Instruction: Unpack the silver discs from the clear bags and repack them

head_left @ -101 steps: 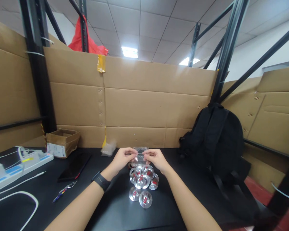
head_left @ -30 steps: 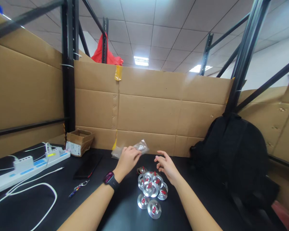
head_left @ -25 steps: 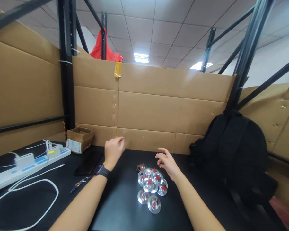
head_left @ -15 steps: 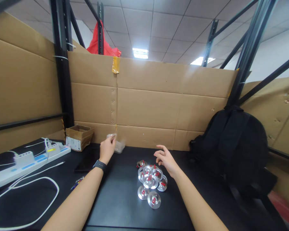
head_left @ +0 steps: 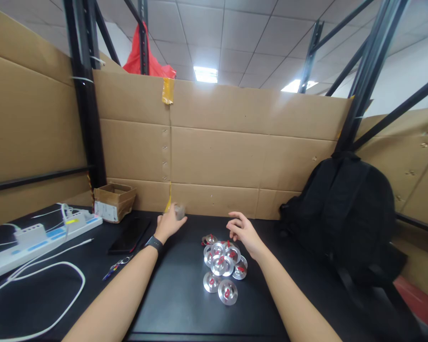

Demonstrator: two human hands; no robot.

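My left hand (head_left: 169, 223), with a dark watch on its wrist, is at the back of the table by the cardboard wall. Its thumb and fingers are around a small translucent plastic piece (head_left: 179, 211), partly hidden by the hand; its exact kind does not show. Right of centre lies a pile of shiny metal discs (head_left: 219, 264) with domed middles and red loops, like finger cymbals. My right hand (head_left: 244, 232) hovers just behind and right of this pile, fingers loosely bent and apart, holding nothing.
On the left are a white power strip (head_left: 39, 242) with cables, a small open cardboard box (head_left: 114, 203), a black phone (head_left: 129, 236) and keys (head_left: 116, 268). A black backpack (head_left: 345, 209) stands at the right. Cardboard panels (head_left: 217, 156) close off the back.
My left hand has moved right and turned over the translucent plastic, which now sits between its thumb and fingers. My right hand and the discs look nearly unchanged. The view has shifted slightly.
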